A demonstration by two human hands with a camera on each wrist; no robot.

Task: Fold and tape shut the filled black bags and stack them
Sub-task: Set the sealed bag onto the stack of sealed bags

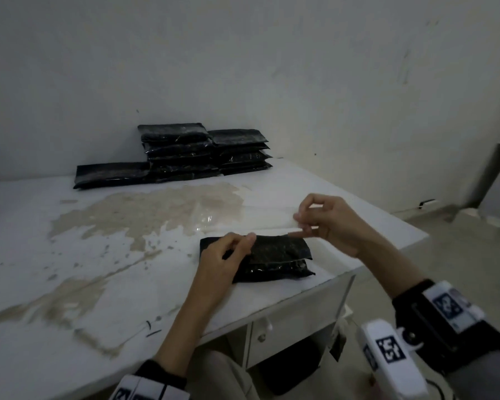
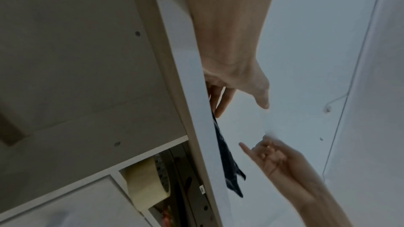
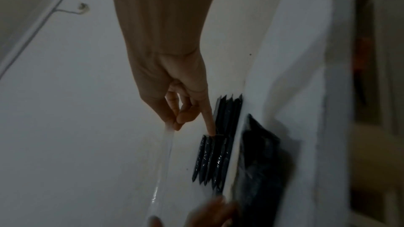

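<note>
Head view shows taped black plastic bags (image 1: pixel 191 153) stacked at the table's (image 1: pixel 70 255) far edge. Near its front edge, the left hand (image 1: pixel 225 258) pinches down the folded black bag (image 1: pixel 274 259); the right hand (image 1: pixel 329 220) pinches what seems a clear tape strip (image 3: pixel 168 146), not yet stuck.

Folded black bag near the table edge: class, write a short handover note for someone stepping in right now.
Left hand holds the folded black bag down and pinches one end of a clear tape strip.
Right hand pinches the other end, raised above the bag.
Stacked bags sit by the wall, one flat bag beside them.
Done: fold made. Left: press tape on, stack this bag.
</note>
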